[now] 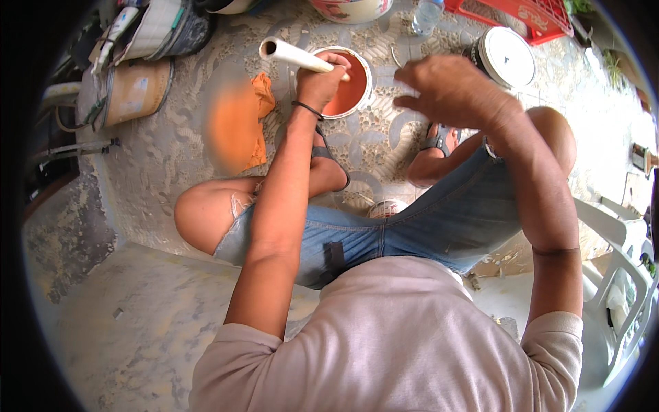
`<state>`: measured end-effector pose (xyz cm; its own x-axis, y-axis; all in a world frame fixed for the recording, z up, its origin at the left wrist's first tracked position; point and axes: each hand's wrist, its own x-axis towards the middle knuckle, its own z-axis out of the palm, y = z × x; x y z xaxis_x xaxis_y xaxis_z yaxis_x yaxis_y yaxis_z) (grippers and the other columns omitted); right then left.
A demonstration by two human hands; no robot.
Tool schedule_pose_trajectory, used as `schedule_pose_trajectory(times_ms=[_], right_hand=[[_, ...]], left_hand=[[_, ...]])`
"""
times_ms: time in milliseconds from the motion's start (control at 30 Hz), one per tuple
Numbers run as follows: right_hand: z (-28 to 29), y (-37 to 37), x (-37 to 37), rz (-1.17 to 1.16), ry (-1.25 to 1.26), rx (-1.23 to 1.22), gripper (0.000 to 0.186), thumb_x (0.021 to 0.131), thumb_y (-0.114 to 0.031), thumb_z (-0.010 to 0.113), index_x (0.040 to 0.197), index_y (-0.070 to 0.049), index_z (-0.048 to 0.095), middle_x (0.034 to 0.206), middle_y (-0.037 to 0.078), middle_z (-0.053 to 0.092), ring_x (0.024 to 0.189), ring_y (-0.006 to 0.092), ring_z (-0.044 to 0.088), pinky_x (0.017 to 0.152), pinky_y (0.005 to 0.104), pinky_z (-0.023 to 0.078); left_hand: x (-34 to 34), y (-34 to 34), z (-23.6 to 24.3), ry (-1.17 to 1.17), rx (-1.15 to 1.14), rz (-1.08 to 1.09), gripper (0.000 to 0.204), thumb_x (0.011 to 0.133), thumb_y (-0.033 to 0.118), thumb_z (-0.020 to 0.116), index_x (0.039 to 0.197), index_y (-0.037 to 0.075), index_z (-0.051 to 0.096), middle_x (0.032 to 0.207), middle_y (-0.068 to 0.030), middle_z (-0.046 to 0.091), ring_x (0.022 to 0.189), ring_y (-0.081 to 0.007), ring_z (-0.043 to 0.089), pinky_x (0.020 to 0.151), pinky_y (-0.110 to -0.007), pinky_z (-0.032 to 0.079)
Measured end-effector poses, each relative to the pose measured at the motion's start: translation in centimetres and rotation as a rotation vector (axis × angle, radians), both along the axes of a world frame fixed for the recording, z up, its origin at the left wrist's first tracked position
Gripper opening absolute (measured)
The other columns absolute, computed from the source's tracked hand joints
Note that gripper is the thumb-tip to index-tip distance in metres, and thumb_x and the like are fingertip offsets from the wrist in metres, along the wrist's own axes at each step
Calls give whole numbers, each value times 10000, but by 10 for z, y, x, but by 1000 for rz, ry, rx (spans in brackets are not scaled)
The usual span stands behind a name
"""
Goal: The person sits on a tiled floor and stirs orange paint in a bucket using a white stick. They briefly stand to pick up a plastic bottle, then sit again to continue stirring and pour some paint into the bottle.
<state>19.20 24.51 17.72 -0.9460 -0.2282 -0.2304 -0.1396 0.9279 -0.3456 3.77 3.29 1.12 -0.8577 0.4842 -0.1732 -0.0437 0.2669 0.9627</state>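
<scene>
Between my feet stands a white bucket [368, 85] with orange-red paint [353, 90] inside. My left hand [320, 89] is over its left side, closed around a pale hollow pipe [296, 55]. The pipe lies slantwise, with its open end up to the left of the bucket and its other end reaching over the paint. To the right of the bucket, my right hand [446, 86] is raised in the air, thumb and fingers apart, with nothing visible in it. Its outline is slightly smeared.
Left of the bucket lies an orange cloth or bag [258, 127], partly blurred. A white-lidded container [506, 58], clear plastic bottle [427, 17] and red crate [525, 15] stand at the far right. Used buckets [137, 89] line the left, and white plastic chairs [628, 275] the right.
</scene>
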Motion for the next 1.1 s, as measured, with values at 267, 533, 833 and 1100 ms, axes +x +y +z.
schedule_pose_trajectory(times_ms=[267, 533, 833, 1100], right_hand=[[-42, -31, -30, -79, 469, -45, 384, 931, -324, 784, 1042, -16, 583, 965, 141, 663, 924, 353, 720, 795, 444, 594], [-18, -88, -62, 561, 726, 924, 209, 894, -234, 680, 990, -69, 764, 974, 63, 707, 1083, 288, 669, 1196, 553, 376], [-57, -79, -90, 519, 127, 742, 91, 885, -184, 719, 850, -113, 765, 793, 75, 753, 752, 269, 783, 614, 415, 608], [-71, -124, -130, 739, 342, 685, 130, 911, -218, 733, 946, -112, 798, 801, 57, 736, 778, 234, 761, 678, 388, 607]], left_hand=[[15, 4, -13, 272, -65, -86, 277, 743, 100, 873, 956, 13, 720, 902, -128, 753, 832, -257, 747, 781, -380, 596], [16, 10, -28, 482, -116, -105, 204, 887, 161, 769, 1033, 31, 711, 905, -136, 758, 893, -288, 765, 796, -411, 586], [-85, -55, 64, 639, -287, 198, 158, 899, 87, 706, 1048, 91, 757, 1040, -176, 781, 981, -330, 768, 868, -403, 596], [-112, -116, 263, 1022, -193, 139, 118, 880, 97, 703, 935, -3, 734, 900, -222, 749, 890, -384, 749, 786, -463, 593]])
